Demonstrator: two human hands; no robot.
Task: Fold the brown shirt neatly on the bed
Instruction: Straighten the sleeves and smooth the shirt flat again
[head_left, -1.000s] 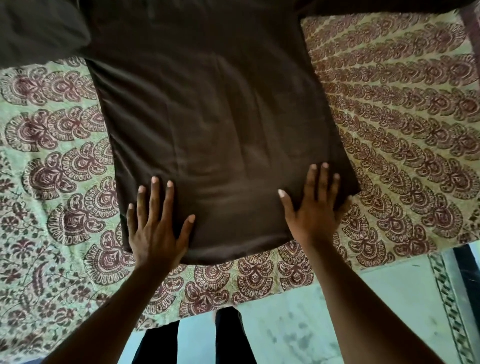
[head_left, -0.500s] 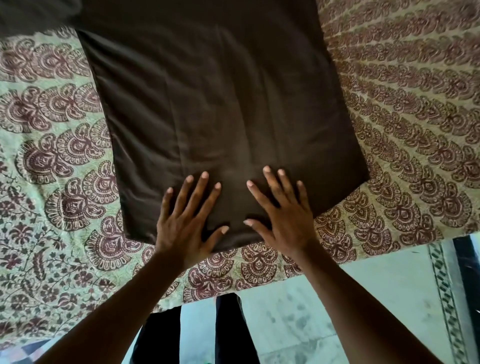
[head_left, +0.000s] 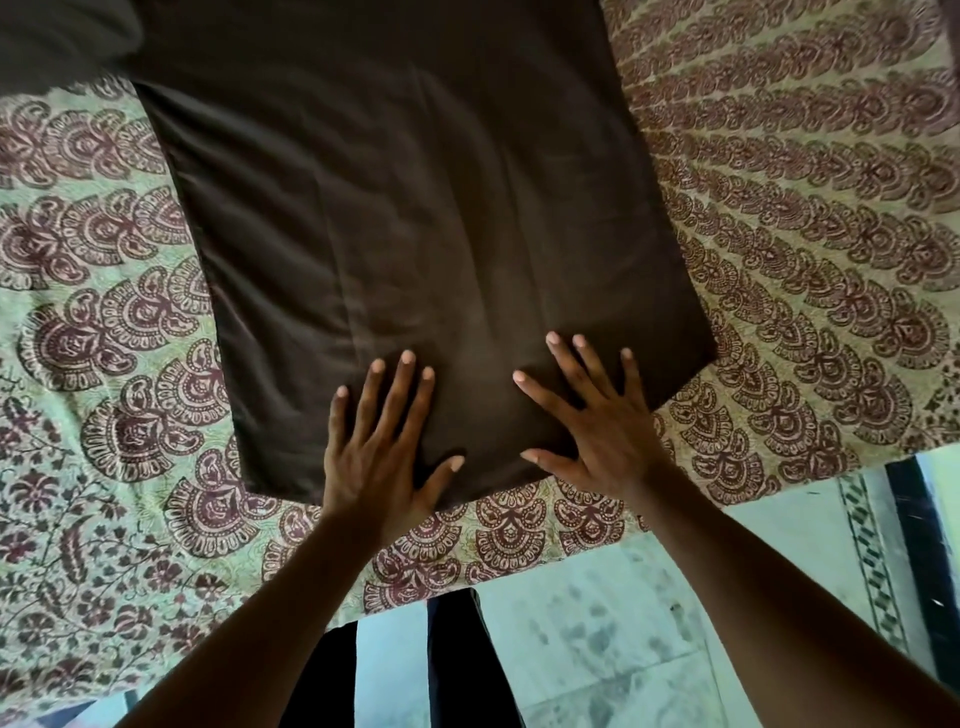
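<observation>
Head camera is looking down on the brown shirt (head_left: 415, 234), which is lying spread flat on the bed (head_left: 805, 260), its lower hem reaching close to the near edge of the mattress. Both hands are resting flat on the shirt's lower part, side by side, near each other but not touching. The left hand (head_left: 382, 457) is lying open with fingers spread, palm down, its heel crossing the hem onto the patterned bedspread (head_left: 104, 364). The right hand (head_left: 592, 426) is likewise lying open and splayed, pressing on the cloth by the lower right corner. Neither hand is gripping anything. Below the bed edge, pale floor (head_left: 597, 649) and dark trouser legs (head_left: 457, 665) are showing.
</observation>
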